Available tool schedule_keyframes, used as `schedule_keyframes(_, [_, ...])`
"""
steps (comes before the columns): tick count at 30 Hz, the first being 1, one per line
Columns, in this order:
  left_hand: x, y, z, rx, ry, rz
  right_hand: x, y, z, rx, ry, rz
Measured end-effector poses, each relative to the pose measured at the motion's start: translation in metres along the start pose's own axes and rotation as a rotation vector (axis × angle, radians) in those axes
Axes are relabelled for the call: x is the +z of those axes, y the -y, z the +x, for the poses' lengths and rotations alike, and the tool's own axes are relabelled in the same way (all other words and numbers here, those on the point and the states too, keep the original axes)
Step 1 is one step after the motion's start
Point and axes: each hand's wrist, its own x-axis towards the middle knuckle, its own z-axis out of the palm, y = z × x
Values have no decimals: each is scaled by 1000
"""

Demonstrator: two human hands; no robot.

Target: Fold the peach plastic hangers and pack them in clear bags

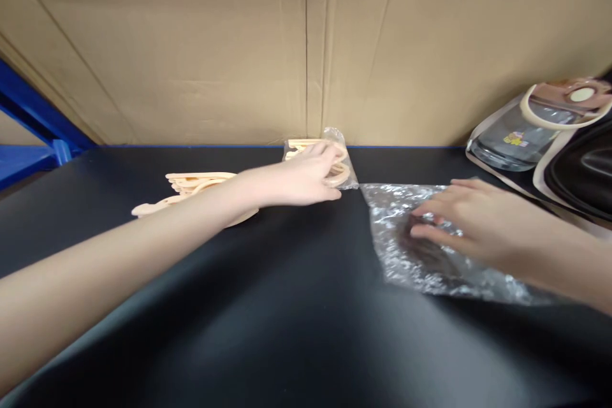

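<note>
My left hand (310,175) reaches to the back middle of the black table and lies over a peach plastic piece in a clear bag (351,172); its thumb sticks out, and what its fingertips grip is hidden. More peach plastic pieces (198,180), which look like folded hangers, lie partly behind my left forearm. On the right, my right hand (454,213) is over a crinkled transparent plastic bag (396,261), fingers apart and slightly blurred, with nothing visible in them.
A clear bottle (507,137) with a pink lid and a strap leans at the back right, beside a black glossy item (583,172). Brown cardboard (191,44) stands behind the black table (239,331). A blue metal frame (33,108) is at the left.
</note>
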Motion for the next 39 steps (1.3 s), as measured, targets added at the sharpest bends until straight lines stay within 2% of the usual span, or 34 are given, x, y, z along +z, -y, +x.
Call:
schedule_keyframes(1, [6,-10,-14,28,-56,-2,-2,16,0,-52,-48,24])
schedule_keyframes(3, [23,-30,-43,165,-297,-27,-6,44,2,-102,-82,79])
schedule_keyframes(4, [32,-37,-57,227,-337,3,-8,56,4,-117,-88,131])
schedule_keyframes(7, [58,-43,-91,287,-379,197,-14,78,12,-250,-34,411])
schedule_keyframes(9, [71,-34,-103,255,-304,295,-17,81,14,-293,-25,545])
schedule_keyframes(12, [80,-14,-108,256,-250,405,-13,71,15,-210,-66,594])
schedule_keyframes(15, [80,0,-106,288,-321,502,-2,51,15,-110,-71,558])
schedule_keyframes(17, [77,5,-107,274,-375,542,6,36,16,-93,-89,476])
schedule_keyframes(21, [70,10,-116,226,-290,534,15,19,17,-65,-45,462])
schedule_keyframes(26, [66,12,-125,219,-198,452,9,24,13,-121,-79,413])
schedule_keyframes(33, [63,9,-122,143,-95,234,5,34,11,-154,-65,505])
schedule_keyframes(37, [66,12,-121,192,-146,103,7,35,6,-228,43,498])
schedule_keyframes(39, [66,13,-121,176,-192,55,7,34,3,-252,117,471])
